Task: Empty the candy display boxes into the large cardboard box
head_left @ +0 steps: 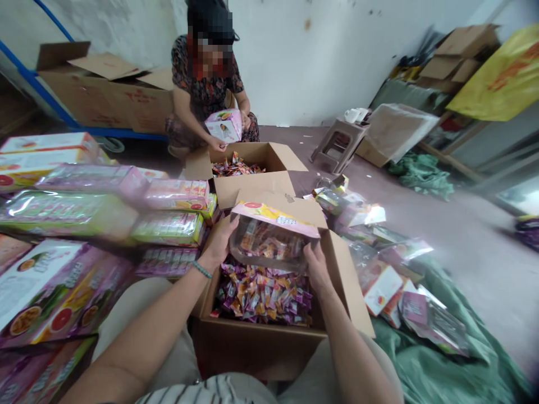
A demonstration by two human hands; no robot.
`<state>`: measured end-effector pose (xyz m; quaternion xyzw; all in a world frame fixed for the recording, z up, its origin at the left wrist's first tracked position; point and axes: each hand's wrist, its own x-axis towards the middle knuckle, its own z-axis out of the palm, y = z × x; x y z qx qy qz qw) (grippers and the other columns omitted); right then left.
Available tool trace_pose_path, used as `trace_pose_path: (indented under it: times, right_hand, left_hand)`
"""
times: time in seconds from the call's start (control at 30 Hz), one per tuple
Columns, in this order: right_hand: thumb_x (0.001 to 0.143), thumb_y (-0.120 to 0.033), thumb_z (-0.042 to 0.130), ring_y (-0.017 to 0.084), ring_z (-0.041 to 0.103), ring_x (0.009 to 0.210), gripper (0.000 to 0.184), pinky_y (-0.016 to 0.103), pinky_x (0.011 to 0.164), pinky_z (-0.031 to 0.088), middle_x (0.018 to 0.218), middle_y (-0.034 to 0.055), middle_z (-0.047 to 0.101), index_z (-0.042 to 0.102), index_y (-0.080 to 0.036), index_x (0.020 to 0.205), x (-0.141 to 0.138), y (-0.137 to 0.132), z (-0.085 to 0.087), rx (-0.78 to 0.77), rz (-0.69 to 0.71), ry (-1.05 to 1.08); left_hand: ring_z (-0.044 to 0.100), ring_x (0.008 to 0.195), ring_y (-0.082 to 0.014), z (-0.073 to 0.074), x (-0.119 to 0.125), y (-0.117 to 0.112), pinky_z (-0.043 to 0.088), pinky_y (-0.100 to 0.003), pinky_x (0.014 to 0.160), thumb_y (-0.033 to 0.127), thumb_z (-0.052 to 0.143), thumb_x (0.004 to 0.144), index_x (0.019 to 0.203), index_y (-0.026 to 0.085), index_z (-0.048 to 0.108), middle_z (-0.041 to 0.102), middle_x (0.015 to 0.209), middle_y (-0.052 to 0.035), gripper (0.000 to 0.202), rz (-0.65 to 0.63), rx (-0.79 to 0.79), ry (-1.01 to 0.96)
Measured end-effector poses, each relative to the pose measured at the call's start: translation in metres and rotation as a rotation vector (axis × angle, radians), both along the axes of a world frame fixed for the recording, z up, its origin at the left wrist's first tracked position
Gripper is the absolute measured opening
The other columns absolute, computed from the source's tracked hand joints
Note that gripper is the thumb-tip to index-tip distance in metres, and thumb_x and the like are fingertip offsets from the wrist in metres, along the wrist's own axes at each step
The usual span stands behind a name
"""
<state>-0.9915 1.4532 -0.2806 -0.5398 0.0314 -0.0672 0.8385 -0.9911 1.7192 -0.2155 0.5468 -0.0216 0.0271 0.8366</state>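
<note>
A: What is shown of the room and the floor?

B: A grey concrete floor point(484, 247) is seen under a white wall, partly covered by a green cloth point(442, 359) at the right. Stacks of pink and green gift boxes point(84, 224) are piled at the left, and loose flat packs point(379, 247) are scattered at the right. A plastic stool point(337, 143) is placed further back. A co-worker point(206, 78) is crouched behind a second carton point(252, 168) of sweets, with a pink box held in the hands.

A: And how are the hands posed?

B: Both forearms are stretched forward over an open cardboard carton point(261, 342), which is filled with wrapped sweets point(265, 294). A clear-windowed pack point(273, 238) with a pink and yellow top is held above the sweets, tilted. The left hand point(221, 241) is wrapped round the pack's left edge, fingers curled behind it. The right hand point(315, 266) is clasped on the lower right corner, thumb in front. A beaded bracelet point(202, 270) is worn on the left wrist
</note>
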Motion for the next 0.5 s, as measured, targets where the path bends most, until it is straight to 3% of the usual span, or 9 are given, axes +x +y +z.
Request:
trace_pose_path:
  times: [0.13, 0.27, 0.43, 0.5]
  right_hand:
    - [0.08, -0.071, 0.074, 0.024, 0.052, 0.14, 0.088, 0.04, 0.111, 0.052, 0.148, 0.0005, 0.058, 0.046, -0.033, 0.154, 0.001, 0.0, -0.005, 0.002, -0.05, 0.025]
    - [0.078, -0.074, 0.074, 0.024, 0.055, 0.138, 0.094, 0.042, 0.109, 0.053, 0.15, 0.0001, 0.057, 0.038, -0.038, 0.158, -0.005, 0.006, -0.009, 0.054, 0.071, 0.053]
    - [0.08, -0.065, 0.077, 0.021, 0.046, 0.144, 0.091, 0.04, 0.119, 0.042, 0.154, -0.0001, 0.052, 0.039, -0.037, 0.158, -0.019, 0.014, -0.004, -0.035, -0.041, -0.016]
    - [0.079, -0.063, 0.077, 0.022, 0.053, 0.138, 0.088, 0.043, 0.116, 0.045, 0.146, 0.0025, 0.059, 0.043, -0.035, 0.155, -0.02, 0.014, -0.001, 0.006, -0.093, 0.004]
  left_hand:
    - [0.049, 0.143, -0.0323, 0.0, -0.006, 0.0, 0.039, -0.041, 0.121, 0.061, 0.079, 0.078, 0.137, 0.026, 0.069, 0.064, 0.144, -0.006, 0.069, -0.072, 0.065, -0.067]
    - [0.036, 0.153, -0.0297, 0.01, -0.011, 0.003, 0.029, -0.037, 0.126, 0.063, 0.076, 0.081, 0.136, 0.028, 0.069, 0.058, 0.152, -0.0024, 0.066, -0.088, 0.089, -0.113]
    - [0.042, 0.148, -0.0302, 0.021, -0.012, 0.005, 0.034, -0.038, 0.122, 0.05, 0.078, 0.082, 0.133, 0.026, 0.071, 0.061, 0.149, -0.0035, 0.058, -0.121, 0.018, -0.127]
    - [0.048, 0.143, -0.0298, 0.024, -0.012, 0.005, 0.038, -0.036, 0.118, 0.048, 0.079, 0.079, 0.13, 0.025, 0.073, 0.065, 0.143, -0.0057, 0.057, -0.097, 0.03, -0.093]
